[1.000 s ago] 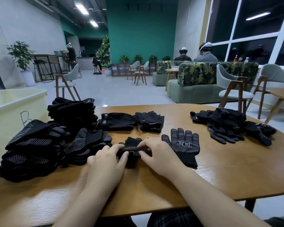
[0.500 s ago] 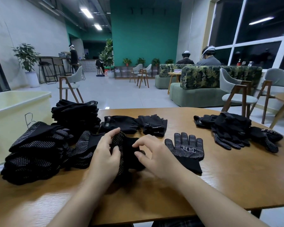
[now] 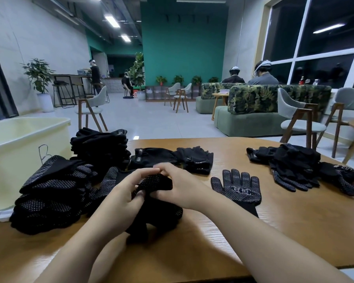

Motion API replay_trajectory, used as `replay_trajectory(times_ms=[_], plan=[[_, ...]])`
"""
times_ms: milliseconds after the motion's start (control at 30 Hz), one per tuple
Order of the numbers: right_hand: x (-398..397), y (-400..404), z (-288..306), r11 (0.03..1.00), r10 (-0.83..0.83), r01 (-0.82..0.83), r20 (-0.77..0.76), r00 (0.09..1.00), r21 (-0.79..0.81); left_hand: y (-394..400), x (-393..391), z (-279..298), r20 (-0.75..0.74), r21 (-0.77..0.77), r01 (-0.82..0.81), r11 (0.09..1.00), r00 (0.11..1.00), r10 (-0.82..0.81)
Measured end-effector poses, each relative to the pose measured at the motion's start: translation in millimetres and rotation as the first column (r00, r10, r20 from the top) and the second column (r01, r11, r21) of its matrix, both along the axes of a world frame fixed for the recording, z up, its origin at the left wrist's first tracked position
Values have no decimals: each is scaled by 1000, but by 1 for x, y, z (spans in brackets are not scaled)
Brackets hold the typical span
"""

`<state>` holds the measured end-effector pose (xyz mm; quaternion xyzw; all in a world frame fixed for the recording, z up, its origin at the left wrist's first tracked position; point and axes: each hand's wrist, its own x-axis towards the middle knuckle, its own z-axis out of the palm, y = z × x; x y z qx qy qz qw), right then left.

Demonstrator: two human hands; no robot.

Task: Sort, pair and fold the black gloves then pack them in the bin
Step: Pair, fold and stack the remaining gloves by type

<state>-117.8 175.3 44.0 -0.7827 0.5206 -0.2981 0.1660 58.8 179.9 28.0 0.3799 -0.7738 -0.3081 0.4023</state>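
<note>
Both my hands hold a folded black dotted glove bundle raised a little above the wooden table. My left hand grips its near side with fingers curled round it. My right hand pinches the top from the right. A single dotted glove lies flat to the right, palm up. Folded dotted pairs are piled at the left, next to the pale yellow bin.
Plain black gloves form a stack behind the dotted pile, and a plain black pair lies mid-table. A loose heap of unsorted gloves sits at the right. Chairs, sofas and seated people are beyond the table's far edge.
The glove that lay flat under my hands has been folded over and lifted. Both hands now close round the bundle instead of pressing it on the table.
</note>
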Motion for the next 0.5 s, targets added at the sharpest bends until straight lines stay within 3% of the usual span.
replay_trajectory(times_ms=[167,367,500], plan=[[-1,-4,-8,997,-11,14,40,999,-78,4,12,-14,-52,93,37,995,998,-32],[5,0,-8,1000,4,-4,39,999,11,7,20,-16,106,-114,-82,990,990,94],[15,0,-6,993,-11,10,10,1000,115,1,23,-17,108,-136,-186,973,974,201]])
